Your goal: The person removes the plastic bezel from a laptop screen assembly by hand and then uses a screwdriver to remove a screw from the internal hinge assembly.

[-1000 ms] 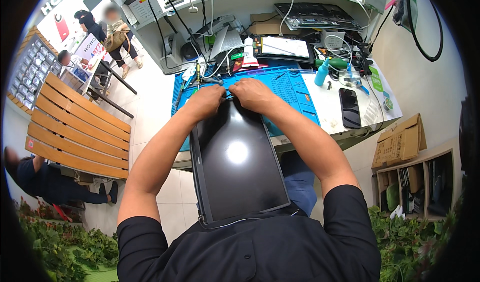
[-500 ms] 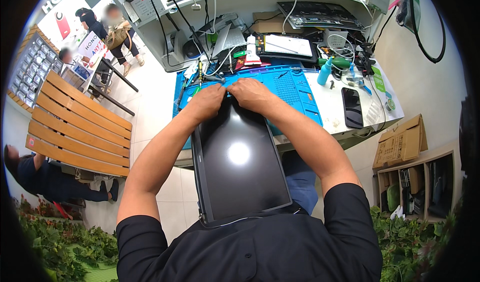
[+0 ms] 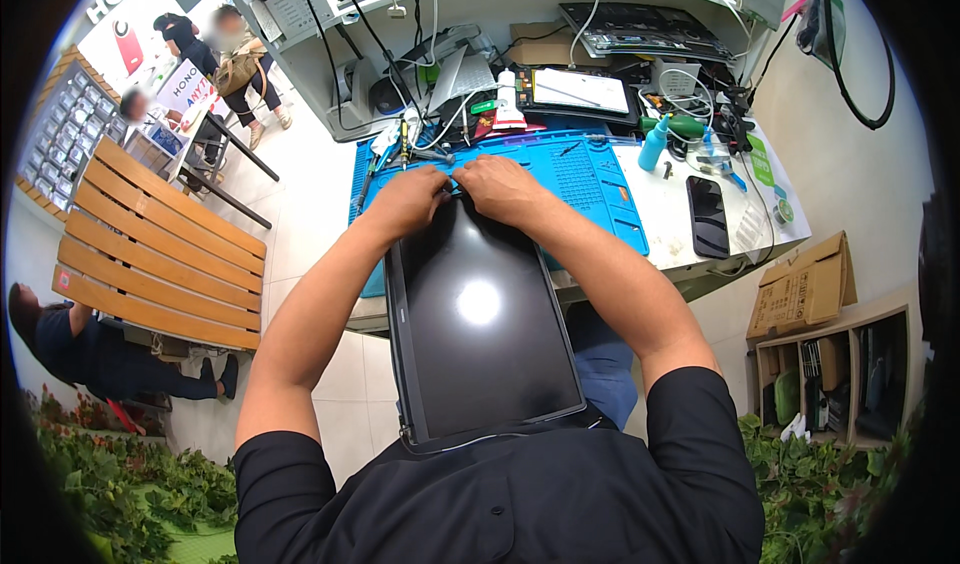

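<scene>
A black laptop screen panel (image 3: 460, 354), glossy with a bright reflection, lies lengthwise from my lap toward the bench, a thin cable along its near end. My left hand (image 3: 415, 199) is closed at the far left corner, fingers curled down at the edge. Beside it, my right hand (image 3: 495, 189) is closed over the same far edge, thumb and fingers bunched together. What exactly the fingertips grip is hidden. Just beyond both hands is a blue repair mat (image 3: 580, 179) with small tools (image 3: 405, 139) at its left.
A black phone (image 3: 708, 219), blue bottle (image 3: 655, 146) and tangled cables are on the bench (image 3: 775, 214). Stacked electronics (image 3: 640, 34) sit behind. A cardboard box (image 3: 800, 279) and cubby shelf stand right; a slatted wooden bench (image 3: 160, 254) and several people (image 3: 240, 74) are left.
Both hands stay at the screen's far edge, with only slight finger movement. The view of the bench has shifted slightly to the right in the picture.
</scene>
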The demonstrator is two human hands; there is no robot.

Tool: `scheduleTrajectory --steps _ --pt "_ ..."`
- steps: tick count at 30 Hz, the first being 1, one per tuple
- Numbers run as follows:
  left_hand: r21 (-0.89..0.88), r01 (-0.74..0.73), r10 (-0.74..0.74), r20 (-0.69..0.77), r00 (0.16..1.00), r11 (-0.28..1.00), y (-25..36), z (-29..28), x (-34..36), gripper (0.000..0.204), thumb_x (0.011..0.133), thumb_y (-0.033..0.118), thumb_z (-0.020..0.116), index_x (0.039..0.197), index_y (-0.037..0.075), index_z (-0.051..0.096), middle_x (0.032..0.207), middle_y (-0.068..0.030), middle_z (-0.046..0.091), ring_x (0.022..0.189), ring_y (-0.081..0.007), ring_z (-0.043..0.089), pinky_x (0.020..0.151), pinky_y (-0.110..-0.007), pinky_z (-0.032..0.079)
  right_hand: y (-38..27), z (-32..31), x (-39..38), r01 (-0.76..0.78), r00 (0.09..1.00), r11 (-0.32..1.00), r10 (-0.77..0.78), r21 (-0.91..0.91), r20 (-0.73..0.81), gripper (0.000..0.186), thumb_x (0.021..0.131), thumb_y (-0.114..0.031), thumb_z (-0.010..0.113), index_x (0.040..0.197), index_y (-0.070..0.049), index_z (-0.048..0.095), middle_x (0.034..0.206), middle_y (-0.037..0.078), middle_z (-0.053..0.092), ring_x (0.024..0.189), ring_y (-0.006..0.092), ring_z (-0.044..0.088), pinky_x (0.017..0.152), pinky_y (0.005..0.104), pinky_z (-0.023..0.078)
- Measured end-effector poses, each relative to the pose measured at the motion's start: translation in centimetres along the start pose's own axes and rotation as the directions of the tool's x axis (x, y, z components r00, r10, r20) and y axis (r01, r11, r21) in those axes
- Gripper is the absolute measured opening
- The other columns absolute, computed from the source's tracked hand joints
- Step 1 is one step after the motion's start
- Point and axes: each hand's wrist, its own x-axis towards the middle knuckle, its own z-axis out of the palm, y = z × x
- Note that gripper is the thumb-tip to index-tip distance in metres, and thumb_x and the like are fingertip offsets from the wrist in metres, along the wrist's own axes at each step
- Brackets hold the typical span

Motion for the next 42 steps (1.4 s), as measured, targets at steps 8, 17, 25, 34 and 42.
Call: scheduleTrajectory --steps 8,17,25,34,42 --pt "0.071 -0.04 0.039 0.016 0.999 0.997 -0.2 0.1 -0.3 0.011 0.092 0.003 0.067 0.103 0.004 0.067 0.101 -0.0167 0.07 0.097 -0.0413 0.069 0.084 -0.05 0.056 -0.4 -0.4 0.3 -0.031 0.997 0.999 0.032 -0.01 0.065 0.018 0.09 -0.006 0.063 0.102 -0.004 0.075 0.096 0.02 0.079 0.097 0.0397 0.076 0.086 0.0506 0.061" --pt "0.151 -0.093 0.1 -0.038 0.994 0.984 0.5 0.4 -0.7 0.011 0.089 -0.002 0.062 0.099 0.003 0.064 0.096 -0.0175 0.064 0.096 -0.0407 0.066 0.083 -0.051 0.054 -0.1 0.6 -0.3 0.027 0.999 0.999 -0.027 -0.046 0.02 0.017 0.091 -0.007 0.062 0.102 -0.003 0.075 0.096 0.018 0.079 0.097 0.0387 0.076 0.086 0.0499 0.061" --pt "-0.078 0.043 -0.039 0.047 0.998 0.996 -0.2 -1.8 -1.2 0.017 0.098 0.011 0.072 0.114 0.006 0.072 0.105 -0.0148 0.071 0.102 -0.039 0.07 0.087 -0.048 0.056 -0.4 -0.1 -0.5 0.025 1.0 1.0 -0.025 -0.014 0.0 0.018 0.091 -0.007 0.061 0.105 -0.004 0.072 0.096 0.018 0.078 0.096 0.038 0.075 0.085 0.0497 0.061" --pt "-0.003 0.019 -0.019 0.068 0.998 1.0 -0.6 -1.7 -1.6 0.011 0.097 0.012 0.071 0.106 0.007 0.074 0.103 -0.0142 0.073 0.104 -0.0378 0.07 0.089 -0.049 0.056 -0.6 -0.6 0.4 0.015 0.995 1.0 -0.016 0.015 0.096 0.023 0.083 0.0 0.067 0.105 -0.003 0.073 0.099 0.019 0.078 0.101 0.0398 0.074 0.088 0.0514 0.06" --pt "0.016 0.063 -0.065 0.132 0.989 0.998 -0.6 -3.0 -2.2 0.008 0.098 0.01 0.07 0.104 0.006 0.073 0.102 -0.0151 0.072 0.104 -0.0384 0.07 0.09 -0.05 0.056 -0.8 -0.5 0.7 0.003 0.993 1.0 -0.006 0.027 0.114 0.021 0.084 -0.001 0.067 0.103 -0.003 0.074 0.103 0.019 0.078 0.105 0.0395 0.073 0.091 0.0513 0.059"
